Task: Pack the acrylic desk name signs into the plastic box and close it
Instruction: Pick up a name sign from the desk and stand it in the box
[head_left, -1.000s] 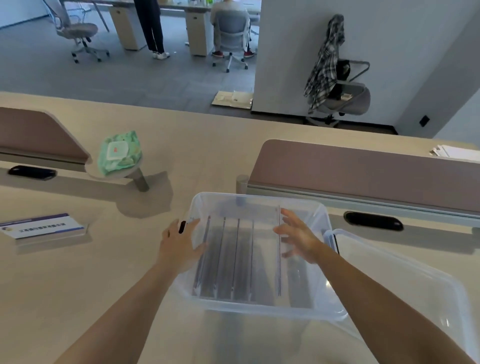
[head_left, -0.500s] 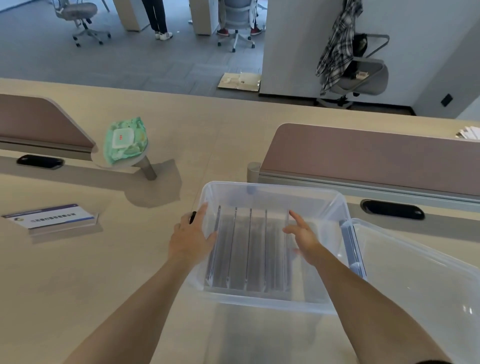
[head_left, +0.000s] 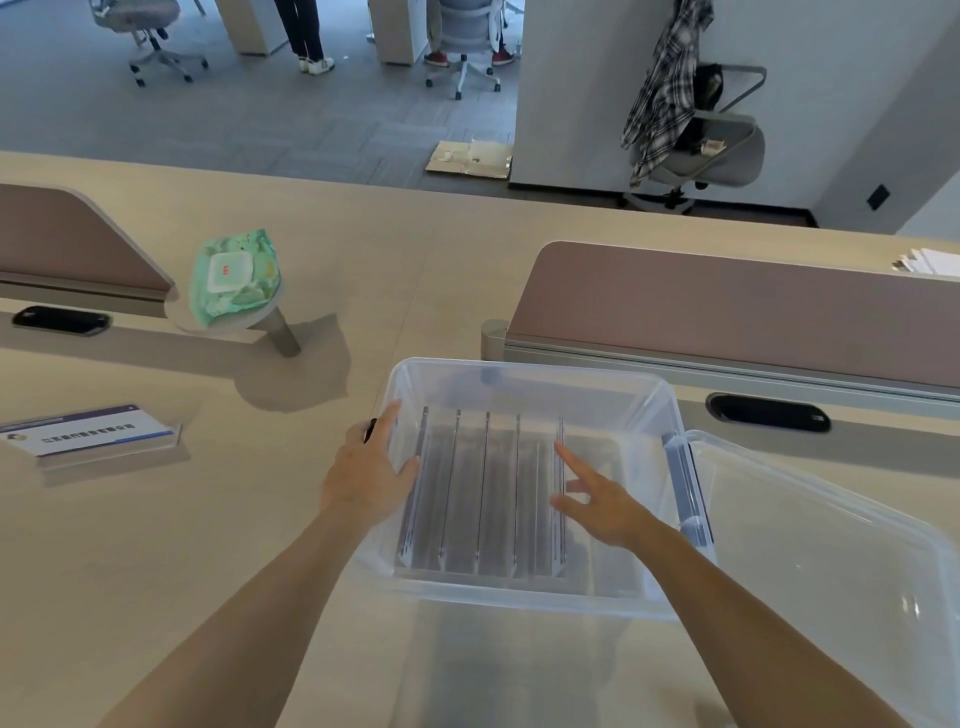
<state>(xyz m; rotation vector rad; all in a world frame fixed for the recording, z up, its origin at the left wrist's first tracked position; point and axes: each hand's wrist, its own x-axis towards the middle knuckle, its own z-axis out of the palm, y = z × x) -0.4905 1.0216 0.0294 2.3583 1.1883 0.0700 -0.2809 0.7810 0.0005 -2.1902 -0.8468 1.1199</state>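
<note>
A: The left hand (head_left: 371, 475) lies flat against the left wall of the plastic box (head_left: 524, 371), fingers spread, gripping nothing; the right hand (head_left: 597, 501) hovers open inside, by the rightmost of the upright acrylic signs (head_left: 485, 493)

B: One nudge could topple that row. One more sign (head_left: 91, 434) waits far left on the counter (head_left: 182, 545); the lid (head_left: 831, 545) lies right

A: Clear panels blur together, and the lid runs out of view

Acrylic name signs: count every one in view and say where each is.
6. Five stand on edge in a row inside the plastic box, at its left half; one lies on the desk far left. Clear panels overlap, so more may be hidden.
</note>
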